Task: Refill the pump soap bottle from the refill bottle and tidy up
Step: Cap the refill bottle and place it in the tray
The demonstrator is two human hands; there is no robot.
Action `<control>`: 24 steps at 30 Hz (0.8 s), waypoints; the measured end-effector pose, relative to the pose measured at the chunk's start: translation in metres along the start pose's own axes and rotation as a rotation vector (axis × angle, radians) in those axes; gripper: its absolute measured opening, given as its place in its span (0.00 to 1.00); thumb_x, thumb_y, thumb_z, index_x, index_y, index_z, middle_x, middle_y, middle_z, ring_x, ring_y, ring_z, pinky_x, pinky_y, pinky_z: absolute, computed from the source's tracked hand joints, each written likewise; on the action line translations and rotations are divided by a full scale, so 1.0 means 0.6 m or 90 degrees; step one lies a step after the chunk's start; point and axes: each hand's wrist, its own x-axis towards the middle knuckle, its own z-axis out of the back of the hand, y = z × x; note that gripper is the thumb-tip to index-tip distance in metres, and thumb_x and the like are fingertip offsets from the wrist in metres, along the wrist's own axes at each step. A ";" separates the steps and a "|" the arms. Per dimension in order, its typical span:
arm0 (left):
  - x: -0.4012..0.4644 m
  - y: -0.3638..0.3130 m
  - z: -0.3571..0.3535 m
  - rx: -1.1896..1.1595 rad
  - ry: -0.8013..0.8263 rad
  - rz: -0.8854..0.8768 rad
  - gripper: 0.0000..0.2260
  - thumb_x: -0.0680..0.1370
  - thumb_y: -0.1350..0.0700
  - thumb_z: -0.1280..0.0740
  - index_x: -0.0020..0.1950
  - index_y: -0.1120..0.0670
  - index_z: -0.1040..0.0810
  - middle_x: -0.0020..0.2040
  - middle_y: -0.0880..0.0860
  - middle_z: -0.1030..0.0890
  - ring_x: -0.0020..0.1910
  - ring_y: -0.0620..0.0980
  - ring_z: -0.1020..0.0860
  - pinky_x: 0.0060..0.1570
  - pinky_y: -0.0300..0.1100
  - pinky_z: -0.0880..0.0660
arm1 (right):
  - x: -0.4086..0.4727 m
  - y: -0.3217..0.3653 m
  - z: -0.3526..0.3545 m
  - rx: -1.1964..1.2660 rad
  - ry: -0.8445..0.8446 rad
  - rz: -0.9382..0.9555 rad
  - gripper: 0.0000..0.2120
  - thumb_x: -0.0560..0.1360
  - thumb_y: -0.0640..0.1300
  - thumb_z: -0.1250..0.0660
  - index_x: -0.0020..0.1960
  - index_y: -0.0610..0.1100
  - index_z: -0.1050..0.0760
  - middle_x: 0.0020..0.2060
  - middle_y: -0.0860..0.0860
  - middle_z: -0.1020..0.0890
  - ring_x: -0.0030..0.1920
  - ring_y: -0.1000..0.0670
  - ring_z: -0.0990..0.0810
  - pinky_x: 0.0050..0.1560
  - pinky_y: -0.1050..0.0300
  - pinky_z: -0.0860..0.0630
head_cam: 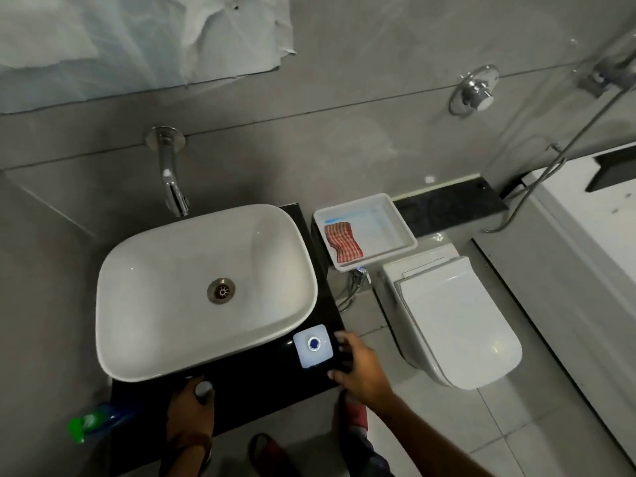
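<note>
**tilefan:** So the white square soap bottle [313,346] is standing on the black counter [261,390], just off the front-right corner of the wash basin [192,290]. Pump's off, and you can look straight down the open neck at something blue, so I'd guess it already has soap in it. The right hand [358,370] sits just right of it, fingers loosely spread and gripping nothing, maybe brushing its side. My guess is it's there to steady the bottle.

**sudsy_k:** And the left hand [191,413]?

**tilefan:** In front of the basin, fingers wrapped round something with a grey round top [204,388]. Could be the pump head, but I can't tell. A green-capped bottle [90,425] pokes out off the basin's front-left, probably the refill.

**sudsy_k:** Tidy-up spot?

**tilefan:** There's a white tray [392,232] right of the basin holding only a red checked cloth [343,243].
</note>
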 end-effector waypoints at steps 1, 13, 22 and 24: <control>-0.001 -0.002 -0.001 -0.003 0.003 -0.002 0.17 0.73 0.61 0.27 0.62 0.57 0.19 0.59 0.65 0.19 0.58 0.68 0.21 0.58 0.59 0.23 | 0.010 0.007 0.004 0.017 0.027 0.014 0.40 0.66 0.38 0.18 0.74 0.51 0.29 0.62 0.56 0.20 0.63 0.59 0.21 0.60 0.68 0.23; -0.128 -0.116 0.017 -0.173 0.095 -0.196 0.14 0.71 0.49 0.23 0.54 0.39 0.21 0.46 0.39 0.15 0.49 0.40 0.17 0.50 0.42 0.19 | 0.032 0.043 0.020 0.050 0.068 0.145 0.33 0.65 0.41 0.16 0.66 0.51 0.24 0.57 0.57 0.16 0.59 0.56 0.17 0.60 0.51 0.17; -0.200 -0.361 0.180 -0.297 -0.041 -0.521 0.12 0.72 0.51 0.23 0.54 0.43 0.17 0.51 0.37 0.16 0.50 0.40 0.17 0.50 0.28 0.24 | -0.013 0.183 0.099 0.042 -0.059 0.224 0.38 0.56 0.60 0.15 0.64 0.66 0.24 0.55 0.68 0.16 0.56 0.64 0.17 0.58 0.61 0.17; -0.204 -0.411 0.224 -0.294 -0.064 -0.605 0.12 0.72 0.51 0.23 0.55 0.47 0.16 0.52 0.38 0.16 0.51 0.41 0.17 0.50 0.30 0.23 | -0.021 0.237 0.132 0.032 -0.094 0.264 0.39 0.55 0.64 0.16 0.64 0.71 0.26 0.53 0.72 0.17 0.55 0.67 0.19 0.52 0.69 0.18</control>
